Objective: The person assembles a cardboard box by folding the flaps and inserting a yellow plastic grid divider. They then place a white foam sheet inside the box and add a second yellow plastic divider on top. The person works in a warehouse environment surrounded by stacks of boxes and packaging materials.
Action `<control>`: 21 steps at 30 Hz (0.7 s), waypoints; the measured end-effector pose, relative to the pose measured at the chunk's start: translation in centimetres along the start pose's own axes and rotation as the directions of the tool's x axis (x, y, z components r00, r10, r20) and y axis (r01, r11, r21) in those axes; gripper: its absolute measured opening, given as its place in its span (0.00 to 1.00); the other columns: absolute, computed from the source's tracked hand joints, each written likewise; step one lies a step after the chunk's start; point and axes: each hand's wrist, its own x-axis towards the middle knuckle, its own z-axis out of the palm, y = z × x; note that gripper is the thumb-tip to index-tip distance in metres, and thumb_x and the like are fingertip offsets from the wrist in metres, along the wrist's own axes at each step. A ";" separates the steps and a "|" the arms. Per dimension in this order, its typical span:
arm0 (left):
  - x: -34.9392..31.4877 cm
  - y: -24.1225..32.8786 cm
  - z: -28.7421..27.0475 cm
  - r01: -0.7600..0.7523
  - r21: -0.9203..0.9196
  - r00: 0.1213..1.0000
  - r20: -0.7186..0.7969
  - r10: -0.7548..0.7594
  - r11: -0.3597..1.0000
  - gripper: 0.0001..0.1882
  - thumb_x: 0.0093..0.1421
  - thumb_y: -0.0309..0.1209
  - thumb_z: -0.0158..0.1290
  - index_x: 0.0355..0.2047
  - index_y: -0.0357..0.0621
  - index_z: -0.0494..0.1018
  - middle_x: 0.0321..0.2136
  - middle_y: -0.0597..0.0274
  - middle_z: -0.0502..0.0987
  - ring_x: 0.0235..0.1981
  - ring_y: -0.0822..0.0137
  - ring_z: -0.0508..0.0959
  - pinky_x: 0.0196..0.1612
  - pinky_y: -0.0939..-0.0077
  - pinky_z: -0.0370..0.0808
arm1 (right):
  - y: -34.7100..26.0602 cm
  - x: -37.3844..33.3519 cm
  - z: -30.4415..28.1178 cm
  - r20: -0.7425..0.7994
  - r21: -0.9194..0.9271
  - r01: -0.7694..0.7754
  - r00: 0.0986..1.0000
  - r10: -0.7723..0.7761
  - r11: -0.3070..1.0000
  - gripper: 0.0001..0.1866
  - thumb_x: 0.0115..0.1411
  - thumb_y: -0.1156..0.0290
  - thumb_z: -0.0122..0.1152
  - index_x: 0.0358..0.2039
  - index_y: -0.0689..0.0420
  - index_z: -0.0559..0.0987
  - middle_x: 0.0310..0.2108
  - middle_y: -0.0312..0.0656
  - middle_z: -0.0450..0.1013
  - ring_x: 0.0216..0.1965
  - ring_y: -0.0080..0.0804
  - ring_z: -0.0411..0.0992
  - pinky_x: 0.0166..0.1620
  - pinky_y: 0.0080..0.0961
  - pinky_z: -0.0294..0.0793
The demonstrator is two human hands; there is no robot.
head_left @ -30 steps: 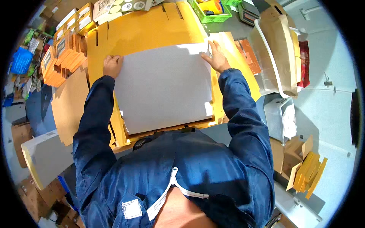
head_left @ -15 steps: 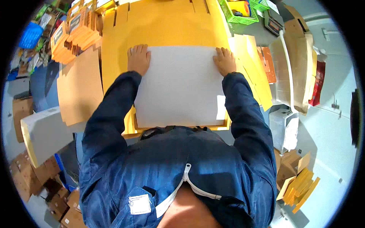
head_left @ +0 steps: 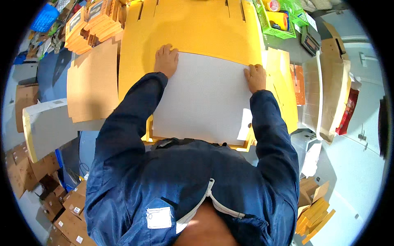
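Observation:
A light grey, flat sheet (head_left: 201,98) lies in front of my body, with the frame of a yellow box (head_left: 248,145) showing along its near edge. Beyond its far edge stretches a large sheet of yellow cardboard (head_left: 193,24) with slots cut at the back. On the sheet's far left corner rests my left hand (head_left: 166,61), its fingers extended over the yellow cardboard. My right hand (head_left: 257,78) lies at the far right corner, fingers pointing forward and thumb toward the sheet. Neither hand appears to grasp anything.
Orange boxes (head_left: 102,18) are stacked at the far left, behind brown cardboard (head_left: 92,80). A green basket (head_left: 283,32) and a scale (head_left: 310,40) stand at the far right. Folded yellow cardboard (head_left: 281,90) lies right of my arm. A white foam block (head_left: 49,127) sits left.
The view has shifted, so the scene appears turned and moved slightly rightward. Both hands remain at the grey sheet's far corners.

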 end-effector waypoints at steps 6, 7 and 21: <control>-6.0 4.0 0.5 -0.097 -0.083 0.952 0.284 0.117 0.992 0.29 0.61 0.43 0.43 0.61 0.51 0.54 0.64 0.55 0.48 0.65 0.53 0.45 0.62 0.43 0.40 | -3.7 -6.7 1.1 0.183 -0.136 0.189 0.970 -0.163 0.972 0.32 0.59 0.56 0.49 0.60 0.55 0.57 0.64 0.52 0.47 0.66 0.48 0.42 0.65 0.47 0.36; -6.5 4.2 1.0 -0.096 -0.063 0.941 0.319 0.111 0.993 0.32 0.60 0.46 0.42 0.62 0.51 0.52 0.64 0.55 0.45 0.65 0.53 0.44 0.62 0.43 0.39 | -4.2 -7.3 2.0 0.239 -0.095 0.128 0.966 -0.102 0.987 0.32 0.59 0.56 0.49 0.61 0.55 0.56 0.64 0.50 0.45 0.66 0.47 0.40 0.65 0.46 0.34; -6.4 0.0 -2.3 0.006 -0.128 0.999 0.042 -0.001 0.992 0.39 0.52 0.40 0.56 0.61 0.50 0.52 0.61 0.49 0.51 0.62 0.52 0.52 0.61 0.48 0.46 | -3.1 -8.8 -2.4 0.174 0.304 -0.109 0.983 0.057 0.947 0.27 0.57 0.63 0.54 0.56 0.55 0.63 0.62 0.50 0.51 0.63 0.45 0.49 0.63 0.38 0.49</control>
